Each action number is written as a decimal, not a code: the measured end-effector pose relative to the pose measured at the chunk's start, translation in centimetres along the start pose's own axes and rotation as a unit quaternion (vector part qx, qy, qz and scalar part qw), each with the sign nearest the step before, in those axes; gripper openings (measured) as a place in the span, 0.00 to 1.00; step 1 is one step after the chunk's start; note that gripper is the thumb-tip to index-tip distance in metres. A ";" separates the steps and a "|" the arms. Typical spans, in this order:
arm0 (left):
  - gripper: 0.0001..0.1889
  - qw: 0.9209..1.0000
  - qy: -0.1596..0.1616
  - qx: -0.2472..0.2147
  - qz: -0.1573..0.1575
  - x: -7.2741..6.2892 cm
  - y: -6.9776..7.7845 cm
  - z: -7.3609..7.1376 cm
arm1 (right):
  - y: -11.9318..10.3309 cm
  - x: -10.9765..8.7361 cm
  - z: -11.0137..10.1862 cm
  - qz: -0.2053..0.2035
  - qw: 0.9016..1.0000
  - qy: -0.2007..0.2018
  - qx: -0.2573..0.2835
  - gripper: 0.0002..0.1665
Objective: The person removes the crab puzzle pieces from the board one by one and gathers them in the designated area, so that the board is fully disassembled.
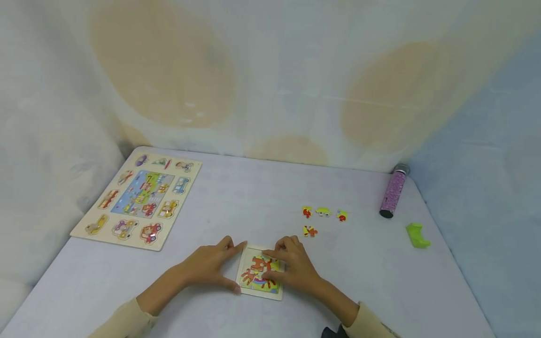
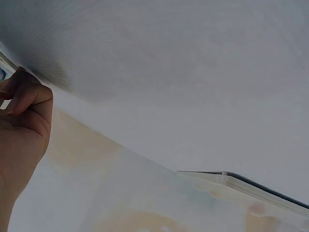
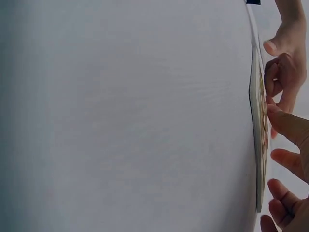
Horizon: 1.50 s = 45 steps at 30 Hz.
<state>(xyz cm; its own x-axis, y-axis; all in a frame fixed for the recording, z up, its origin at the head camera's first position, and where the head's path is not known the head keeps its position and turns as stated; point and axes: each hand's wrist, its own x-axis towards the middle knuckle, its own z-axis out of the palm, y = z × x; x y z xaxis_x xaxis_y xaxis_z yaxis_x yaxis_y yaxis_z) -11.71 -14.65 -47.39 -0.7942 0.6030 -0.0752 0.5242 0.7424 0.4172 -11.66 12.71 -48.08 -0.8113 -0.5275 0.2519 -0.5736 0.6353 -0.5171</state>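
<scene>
A small square jigsaw puzzle board (image 1: pixel 260 295) with a pale rim lies flat on the table, partly filled with orange, yellow and green pieces. My left hand (image 1: pixel 210 266) holds its left side, index finger at the far corner and thumb at the near one; its other fingers are curled. Over the board's right part, my right hand (image 1: pixel 297 267) touches the pieces with thumb and index finger, which are set apart. Its palm hides the right edge. From the right wrist view, the board (image 3: pixel 258 130) appears edge-on beside the right thumb (image 3: pixel 287 124).
Several loose puzzle pieces (image 1: pixel 323 212) lie beyond my right hand. A large wooden vehicle puzzle (image 1: pixel 179 206) occupies the table's far left. At the right are a purple glittery cylinder (image 1: pixel 393 193) with a dark end and a bright green object (image 1: pixel 417 235). Patterned cloth walls (image 1: pixel 270 94) enclose the table.
</scene>
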 end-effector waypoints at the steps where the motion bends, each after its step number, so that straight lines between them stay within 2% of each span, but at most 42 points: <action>1: 0.59 1.000 -0.003 -0.001 0.003 -0.1 0.1 0.1 | -0.1 0.1 0.1 0.000 1.000 -0.003 -0.003 0.31; 5: 0.61 1.000 -0.004 -0.003 0.016 -0.2 0.4 0.1 | -0.2 0.3 0.3 0.001 1.000 -0.009 -0.015 0.29; 13: 0.60 1.000 0.002 0.004 0.020 -0.2 0.9 -0.1 | -0.1 0.4 0.4 0.004 1.000 -0.008 -0.021 0.28; 20: 0.60 0.999 0.013 0.016 0.031 0.0 0.9 0.2 | 0.1 0.6 0.4 0.004 1.000 -0.006 0.005 0.25; 28: 0.61 0.999 0.011 0.013 0.027 0.2 0.8 0.4 | 0.5 0.9 0.0 0.009 0.999 -0.010 0.034 0.25; 38: 0.61 1.000 0.009 0.011 0.010 -0.1 0.6 0.6 | 3.2 -0.1 -2.1 0.033 0.998 0.007 0.056 0.24; 45: 0.61 1.000 0.012 0.008 0.003 -0.4 0.3 0.8 | 5.4 -0.9 -4.2 0.063 0.997 0.022 0.037 0.25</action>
<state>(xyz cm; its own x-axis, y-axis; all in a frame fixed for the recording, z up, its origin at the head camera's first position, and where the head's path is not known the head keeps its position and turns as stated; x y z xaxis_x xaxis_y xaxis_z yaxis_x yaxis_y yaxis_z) -10.98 -14.48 -47.92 -0.7975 0.6012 -0.0511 0.5343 0.7430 0.4031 -14.47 19.02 -47.66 -0.8818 -0.4198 0.2148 -0.4575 0.6508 -0.6060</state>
